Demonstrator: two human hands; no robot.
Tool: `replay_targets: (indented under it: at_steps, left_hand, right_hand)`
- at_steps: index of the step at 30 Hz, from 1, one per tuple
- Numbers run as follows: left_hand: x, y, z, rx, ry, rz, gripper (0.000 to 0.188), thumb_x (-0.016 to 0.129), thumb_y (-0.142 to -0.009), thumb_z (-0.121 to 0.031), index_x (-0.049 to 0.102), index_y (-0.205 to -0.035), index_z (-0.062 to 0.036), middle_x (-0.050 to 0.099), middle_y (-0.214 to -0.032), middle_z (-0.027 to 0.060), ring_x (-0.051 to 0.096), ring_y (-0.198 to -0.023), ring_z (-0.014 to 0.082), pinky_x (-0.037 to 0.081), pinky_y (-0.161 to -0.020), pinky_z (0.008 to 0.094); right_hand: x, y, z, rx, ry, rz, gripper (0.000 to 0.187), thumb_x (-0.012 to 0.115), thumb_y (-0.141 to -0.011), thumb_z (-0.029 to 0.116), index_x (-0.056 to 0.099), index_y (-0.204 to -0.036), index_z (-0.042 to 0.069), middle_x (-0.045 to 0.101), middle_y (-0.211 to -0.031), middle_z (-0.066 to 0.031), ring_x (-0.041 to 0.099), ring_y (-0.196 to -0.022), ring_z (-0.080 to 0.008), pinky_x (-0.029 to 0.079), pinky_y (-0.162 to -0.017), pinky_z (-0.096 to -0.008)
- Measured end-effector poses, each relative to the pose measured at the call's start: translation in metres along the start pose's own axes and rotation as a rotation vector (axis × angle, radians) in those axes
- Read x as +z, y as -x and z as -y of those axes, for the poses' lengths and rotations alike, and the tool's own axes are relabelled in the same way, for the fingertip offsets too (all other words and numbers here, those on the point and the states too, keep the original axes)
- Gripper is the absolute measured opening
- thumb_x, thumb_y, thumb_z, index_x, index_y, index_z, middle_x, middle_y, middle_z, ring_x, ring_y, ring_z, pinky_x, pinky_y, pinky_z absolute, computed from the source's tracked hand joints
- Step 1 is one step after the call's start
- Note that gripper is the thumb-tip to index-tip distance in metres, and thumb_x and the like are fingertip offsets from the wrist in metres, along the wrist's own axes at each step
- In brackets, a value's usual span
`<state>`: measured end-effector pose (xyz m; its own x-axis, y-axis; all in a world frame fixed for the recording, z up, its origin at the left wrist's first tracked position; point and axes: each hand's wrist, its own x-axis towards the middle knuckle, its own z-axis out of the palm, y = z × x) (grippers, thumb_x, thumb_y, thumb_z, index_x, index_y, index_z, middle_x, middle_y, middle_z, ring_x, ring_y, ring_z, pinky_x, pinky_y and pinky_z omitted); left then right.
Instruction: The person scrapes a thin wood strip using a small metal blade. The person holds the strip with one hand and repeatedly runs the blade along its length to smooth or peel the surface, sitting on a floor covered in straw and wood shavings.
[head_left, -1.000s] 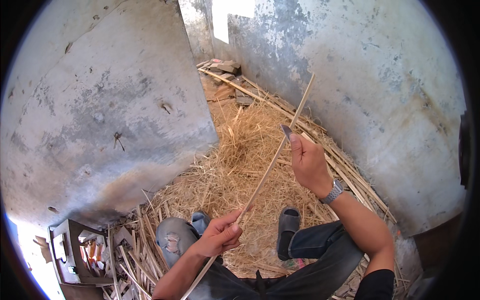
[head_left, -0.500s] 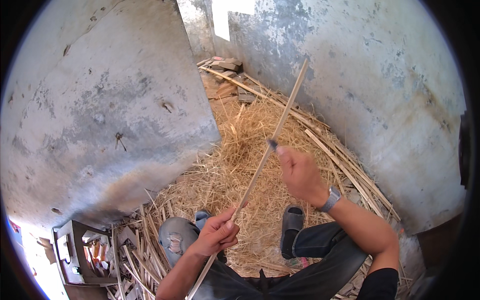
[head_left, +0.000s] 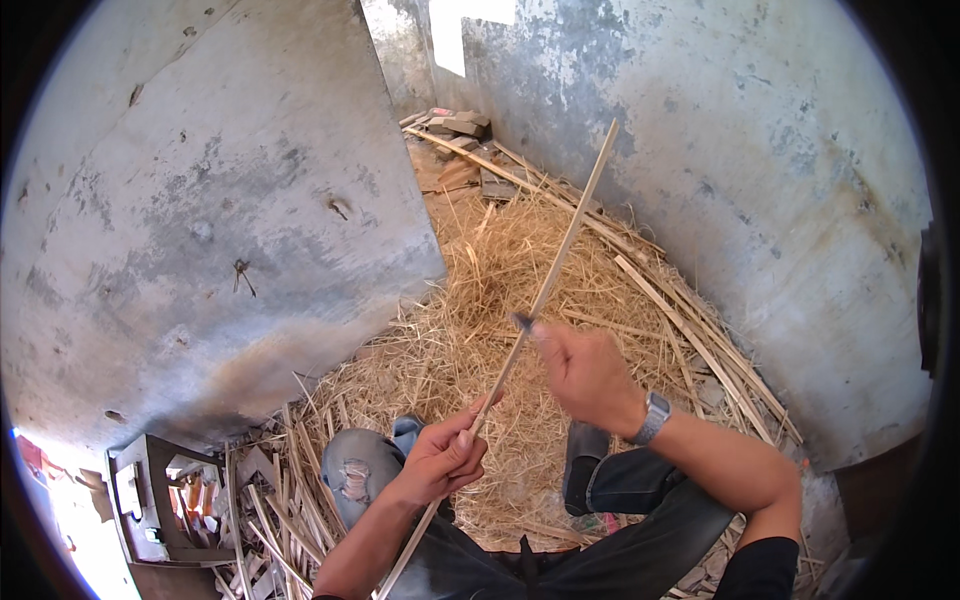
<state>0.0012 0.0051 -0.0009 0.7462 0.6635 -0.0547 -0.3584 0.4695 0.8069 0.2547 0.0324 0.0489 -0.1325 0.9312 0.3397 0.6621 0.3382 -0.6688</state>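
The strip (head_left: 545, 290) is a long thin sliver of bamboo, its long axis running from low near the lap up and away to the right, tip raised toward the wall (head_left: 760, 170). The left hand (head_left: 440, 462) is clamped on its lower part; the right hand (head_left: 590, 375) sits higher, closed around a small blade (head_left: 521, 322) touching the strip mid-length, so the right is nearer the free upper end. Shavings (head_left: 500, 300) cover the floor beneath

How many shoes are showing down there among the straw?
2. One blue shoe sits just above the torn knee, left of the left hand. One dark shoe lies below the right hand, beside the wristwatch. Both are partly hidden.
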Motion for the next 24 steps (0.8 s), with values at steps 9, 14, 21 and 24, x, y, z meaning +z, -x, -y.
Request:
replay_targets:
  at_steps: [9, 14, 21, 24]
  left_hand:
    - [-0.009, -0.003, 0.012, 0.009, -0.069, 0.037, 0.062, 0.049, -0.112, -0.032, 0.025, -0.166, -0.0151, 0.037, -0.063, -0.0028, 0.032, -0.048, 0.0058, 0.03, -0.041, 0.0214]
    - [0.002, -0.002, 0.009, 0.125, -0.034, 0.028, 0.056, 0.051, -0.111, -0.032, 0.035, -0.162, -0.013, 0.042, -0.063, -0.0009, 0.037, -0.048, 0.0066, 0.031, -0.041, 0.0207]
    - [0.007, 0.0, 0.015, 0.045, -0.37, -0.161, 0.067, 0.059, -0.108, -0.028, 0.028, -0.164, -0.0082, 0.052, -0.071, -0.0026, 0.045, -0.055, 0.0022, 0.035, -0.045, 0.0199]
    - [0.011, -0.002, 0.014, 0.038, -0.479, -0.258, 0.069, 0.061, -0.108, -0.026, 0.027, -0.165, -0.0077, 0.052, -0.072, -0.0053, 0.046, -0.057, 0.0009, 0.037, -0.046, 0.0198]
  right_hand:
    - [0.039, 0.045, 0.02, -0.025, -0.078, 0.144, 0.034, 0.053, -0.108, 0.029, 0.067, -0.088, 0.005, 0.056, -0.061, -0.0209, 0.06, -0.055, -0.0414, 0.044, -0.049, -0.0455]
    - [0.017, 0.032, 0.017, 0.182, -0.424, 0.167, 0.029, 0.064, -0.102, 0.033, 0.072, -0.101, 0.005, 0.06, -0.059, -0.0131, 0.059, -0.05, -0.0251, 0.043, -0.049, -0.0369]
    - [0.021, 0.032, 0.025, 0.109, -0.36, 0.231, 0.027, 0.071, -0.097, 0.028, 0.074, -0.107, 0.004, 0.061, -0.059, -0.0107, 0.054, -0.048, -0.0201, 0.042, -0.05, -0.0349]
    - [0.024, 0.032, 0.02, 0.157, -0.397, 0.248, 0.031, 0.079, -0.092, 0.027, 0.063, -0.081, 0.003, 0.055, -0.057, -0.0037, 0.05, -0.051, -0.012, 0.041, -0.049, -0.0325]
